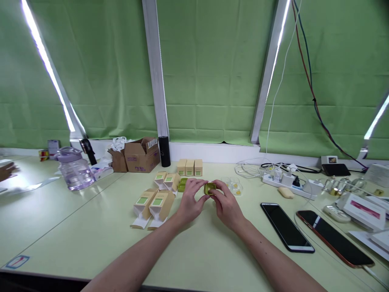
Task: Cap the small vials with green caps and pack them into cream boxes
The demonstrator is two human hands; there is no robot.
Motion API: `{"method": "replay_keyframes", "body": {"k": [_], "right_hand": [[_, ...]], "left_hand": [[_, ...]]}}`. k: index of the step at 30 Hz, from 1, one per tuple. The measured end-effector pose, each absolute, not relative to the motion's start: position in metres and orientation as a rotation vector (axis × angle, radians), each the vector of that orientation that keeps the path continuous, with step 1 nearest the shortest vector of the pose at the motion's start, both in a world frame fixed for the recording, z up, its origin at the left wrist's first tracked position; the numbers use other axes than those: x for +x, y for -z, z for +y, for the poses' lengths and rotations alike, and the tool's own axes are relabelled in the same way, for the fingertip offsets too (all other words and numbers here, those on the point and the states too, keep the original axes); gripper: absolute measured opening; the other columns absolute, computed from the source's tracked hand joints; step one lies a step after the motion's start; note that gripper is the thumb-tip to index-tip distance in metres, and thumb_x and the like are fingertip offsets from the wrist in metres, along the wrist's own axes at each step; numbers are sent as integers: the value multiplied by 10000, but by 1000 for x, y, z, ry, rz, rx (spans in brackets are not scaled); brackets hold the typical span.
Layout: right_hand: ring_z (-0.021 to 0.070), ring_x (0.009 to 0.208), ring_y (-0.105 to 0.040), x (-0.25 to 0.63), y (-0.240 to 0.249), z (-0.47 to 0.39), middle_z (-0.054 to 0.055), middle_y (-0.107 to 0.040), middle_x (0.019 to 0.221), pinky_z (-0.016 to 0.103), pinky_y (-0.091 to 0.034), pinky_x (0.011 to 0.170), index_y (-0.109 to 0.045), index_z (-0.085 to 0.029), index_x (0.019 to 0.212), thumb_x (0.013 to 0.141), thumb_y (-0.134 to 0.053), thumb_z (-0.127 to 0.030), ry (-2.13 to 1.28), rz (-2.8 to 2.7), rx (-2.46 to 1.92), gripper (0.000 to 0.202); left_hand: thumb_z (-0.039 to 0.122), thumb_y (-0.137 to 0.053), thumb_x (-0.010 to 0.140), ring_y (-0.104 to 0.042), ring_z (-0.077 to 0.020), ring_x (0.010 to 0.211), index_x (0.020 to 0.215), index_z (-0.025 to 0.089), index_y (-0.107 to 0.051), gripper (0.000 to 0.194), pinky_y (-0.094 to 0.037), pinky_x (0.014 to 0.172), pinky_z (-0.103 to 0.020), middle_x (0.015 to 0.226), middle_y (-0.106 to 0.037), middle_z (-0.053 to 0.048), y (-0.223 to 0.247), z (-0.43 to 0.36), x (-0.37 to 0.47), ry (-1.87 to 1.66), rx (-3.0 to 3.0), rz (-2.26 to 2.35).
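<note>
Between my two hands, above the table, is a small square green container [209,188]. My left hand [194,196] grips its left side with thumb and fingers. On the other side, my right hand [226,202] pinches it, with fingers at its front edge. Just behind my left hand lies another green container [182,185], partly hidden by the hand. A clear tray [235,186] with round yellow-centred pieces sits behind my right hand. To the left stand opened cream boxes [161,205] with green labels and their flaps folded out.
Three closed small boxes [190,167] stand at the back. A cardboard carton [141,156], a black cylinder [164,151] and a purple water jug [75,170] are at left. Two phones [287,227] and a power strip [288,187] with cables lie at right.
</note>
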State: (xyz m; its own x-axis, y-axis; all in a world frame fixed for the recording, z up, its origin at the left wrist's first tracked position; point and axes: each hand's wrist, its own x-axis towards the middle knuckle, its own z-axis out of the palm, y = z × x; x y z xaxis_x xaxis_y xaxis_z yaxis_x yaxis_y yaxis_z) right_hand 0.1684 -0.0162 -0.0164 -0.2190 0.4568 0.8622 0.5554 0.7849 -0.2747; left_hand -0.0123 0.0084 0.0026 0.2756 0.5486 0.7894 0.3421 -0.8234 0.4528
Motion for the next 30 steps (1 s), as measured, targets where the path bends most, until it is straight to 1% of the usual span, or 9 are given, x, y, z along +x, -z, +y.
{"method": "replay_keyframes", "body": {"k": [3,5,8,11,17,22,25,27,30], "right_hand": [[277,1291,-592,168,16,-16,150,-596,1344,492,-556,1046,-604,-244,1279,1013,-471,-171,31,-1782,-793,306],[272,1246,-620,168,16,-15,144,-628,1317,482,-558,1034,-598,-233,1260,1020,-497,-238,-73,-1683,-817,261],[234,1051,-695,166,15,-14,126,-688,1207,421,-593,929,-614,-215,1170,1035,-509,-351,-313,-1525,-834,218],[210,897,-708,166,15,-12,89,-728,1019,374,-594,841,-614,-207,1086,1036,-514,-456,-484,-1426,-854,273],[186,686,-641,165,15,-14,22,-673,767,295,-520,634,-564,-228,918,1030,-466,-580,-510,-1420,-929,382],[173,627,-598,162,16,-19,-9,-629,715,279,-462,592,-541,-238,898,1043,-451,-550,-502,-1497,-937,355],[177,639,-603,163,13,-21,-9,-638,729,284,-459,608,-573,-234,950,1055,-433,-512,-466,-1535,-968,329],[188,703,-635,167,11,-21,15,-689,815,297,-479,655,-597,-232,1023,1058,-433,-463,-414,-1546,-989,286],[213,824,-658,175,9,-18,51,-732,992,331,-496,734,-616,-236,1091,1021,-487,-336,-255,-1567,-1067,178]], "left_hand": [[190,-660,910,-549,-288,1172,1323,250,-606,420,-495,1005,-499,1240,-677,-107,-4,6,-14,-1567,2359,806],[165,-609,919,-535,-291,1200,1359,251,-568,450,-481,1025,-505,1288,-653,-112,-5,5,-16,-1563,2378,787],[109,-565,889,-514,-310,1239,1398,251,-524,530,-452,1052,-534,1337,-617,-121,-5,4,-17,-1573,2437,793],[79,-561,865,-490,-330,1269,1422,255,-498,588,-425,1073,-570,1367,-587,-132,-4,4,-16,-1565,2532,814],[82,-586,885,-432,-340,1309,1420,297,-510,581,-424,1084,-576,1409,-509,-133,-3,-1,-12,-1490,2677,882],[90,-600,903,-444,-331,1262,1380,306,-560,526,-447,1059,-537,1334,-534,-125,-2,-2,-10,-1462,2767,897],[101,-620,906,-477,-313,1221,1329,296,-592,467,-460,1038,-508,1259,-574,-113,-2,0,-9,-1511,2710,910],[126,-663,893,-502,-303,1204,1301,286,-601,442,-465,1031,-492,1233,-595,-106,-3,2,-9,-1565,2600,928],[153,-716,866,-534,-287,1199,1261,277,-611,427,-465,1033,-468,1221,-626,-89,-3,9,-11,-1626,2372,965]]}}
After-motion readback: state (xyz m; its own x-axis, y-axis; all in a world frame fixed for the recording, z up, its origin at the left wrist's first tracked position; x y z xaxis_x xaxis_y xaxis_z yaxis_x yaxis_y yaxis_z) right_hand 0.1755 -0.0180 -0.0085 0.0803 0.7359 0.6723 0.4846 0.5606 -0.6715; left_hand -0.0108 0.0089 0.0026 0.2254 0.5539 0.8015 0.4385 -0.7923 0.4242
